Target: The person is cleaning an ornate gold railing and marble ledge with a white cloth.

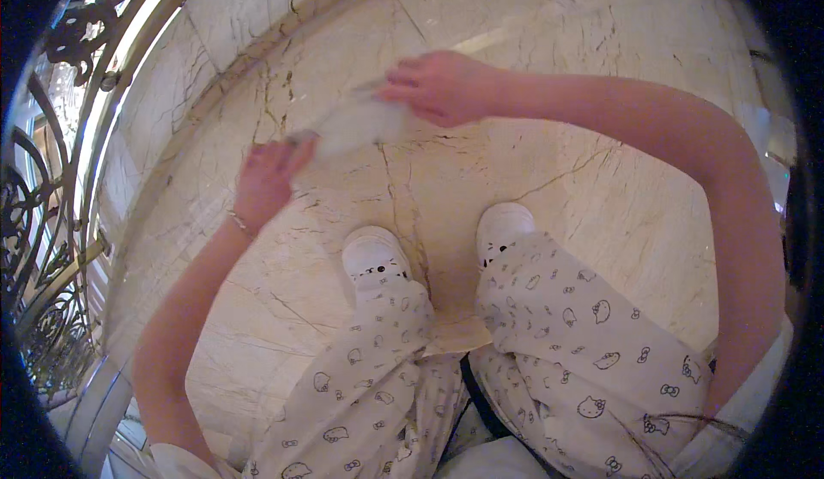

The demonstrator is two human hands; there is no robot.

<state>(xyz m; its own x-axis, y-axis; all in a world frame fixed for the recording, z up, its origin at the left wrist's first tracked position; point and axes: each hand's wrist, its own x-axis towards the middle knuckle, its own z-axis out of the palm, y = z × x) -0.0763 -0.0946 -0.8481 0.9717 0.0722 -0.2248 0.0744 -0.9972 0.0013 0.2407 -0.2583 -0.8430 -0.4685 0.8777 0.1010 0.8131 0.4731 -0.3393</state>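
A thin whitish sheet [360, 125], blurred and partly see-through, stretches between my two hands above the marble floor. Whether it is cloth, a wipe or plastic film cannot be told. My left hand [271, 173], with a bracelet at the wrist, pinches its lower left end. At the upper right end, the fingers of my right hand [434, 89] close on it. Small dark grey patches show by the fingertips of both hands, too blurred to name.
Cream marble floor [438, 176] with dark veins spreads around my white shoes [375, 253], which have a small animal face. Wrought-iron scrollwork railing [45, 196] runs along the left side. A curved stone border [212, 86] lies beyond my hands. My printed trousers [573, 350] fill the near area.
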